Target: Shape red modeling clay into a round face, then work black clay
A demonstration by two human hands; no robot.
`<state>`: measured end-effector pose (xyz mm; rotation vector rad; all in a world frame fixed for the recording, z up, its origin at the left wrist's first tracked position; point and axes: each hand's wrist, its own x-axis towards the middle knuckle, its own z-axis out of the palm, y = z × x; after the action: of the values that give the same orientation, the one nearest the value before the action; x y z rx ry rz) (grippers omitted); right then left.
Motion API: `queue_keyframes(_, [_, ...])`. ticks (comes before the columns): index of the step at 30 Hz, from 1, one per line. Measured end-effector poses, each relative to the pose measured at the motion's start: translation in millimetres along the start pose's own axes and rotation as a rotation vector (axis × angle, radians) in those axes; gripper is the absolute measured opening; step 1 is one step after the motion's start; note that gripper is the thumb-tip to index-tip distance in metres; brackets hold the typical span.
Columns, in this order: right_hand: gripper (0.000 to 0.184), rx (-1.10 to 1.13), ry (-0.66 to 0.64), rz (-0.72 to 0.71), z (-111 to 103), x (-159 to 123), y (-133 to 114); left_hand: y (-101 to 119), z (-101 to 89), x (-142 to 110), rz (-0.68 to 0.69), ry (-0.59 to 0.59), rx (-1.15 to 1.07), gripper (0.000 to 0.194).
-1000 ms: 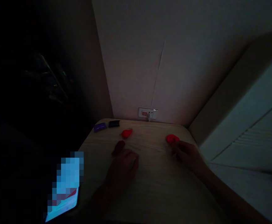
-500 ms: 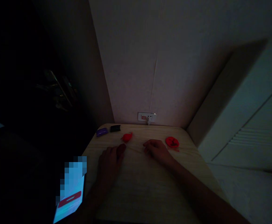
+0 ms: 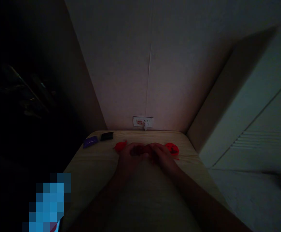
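The room is very dark. My left hand (image 3: pixel 130 158) and my right hand (image 3: pixel 162 157) meet at the middle of a small light wooden table (image 3: pixel 140 199), fingers curled toward each other. A small dark red piece (image 3: pixel 137 150) shows between the fingertips of both hands. A bright red lump (image 3: pixel 120 145) lies just left of my left hand. A round red piece (image 3: pixel 172 148) lies just right of my right hand, partly hidden by it. I cannot make out what my right fingers pinch.
A purple packet (image 3: pixel 90 141) and a black one (image 3: pixel 106 136) lie at the table's back left corner. A wall socket (image 3: pixel 143 121) sits just above the back edge. A glowing phone screen (image 3: pixel 47 206) is at the lower left. A white cabinet (image 3: pixel 251 129) stands on the right.
Both hands moved inward and met at the table's middle. My left hand brought the dark red piece from the left. My right hand left the round red piece. The view drifted right.
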<state>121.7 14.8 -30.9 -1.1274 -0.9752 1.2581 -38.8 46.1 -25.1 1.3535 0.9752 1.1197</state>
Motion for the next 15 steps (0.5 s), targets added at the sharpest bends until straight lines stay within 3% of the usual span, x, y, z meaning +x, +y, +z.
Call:
queue_keyframes(5, [0.042, 0.096, -0.05, -0.005, 1, -8, 8, -10, 0.9, -9, -0.066, 0.073, -0.197, 0.041])
queue_keyframes(15, [0.037, -0.082, -0.129, -0.107, 2, -26, 7, -5, -1.1, -20, 0.051, 0.047, -0.105, 0.03])
